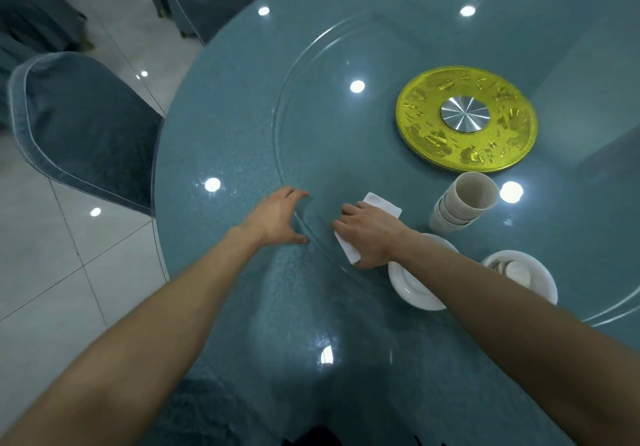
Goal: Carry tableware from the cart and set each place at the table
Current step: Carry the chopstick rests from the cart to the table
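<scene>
Four lots of tableware stand bunched on the counter's (214,134) glass turntable (346,140): stacked cups (462,203), a pile of plates (412,289), a filled bowl (542,274) and a white rectangular dish (382,203). The right hand (367,234) grips that dish, fingers (348,210) curled over it. The left hand (277,217) rests with spread fingers at the turntable's rim. No place looks laid yet, so nearly all the setting remains.
</scene>
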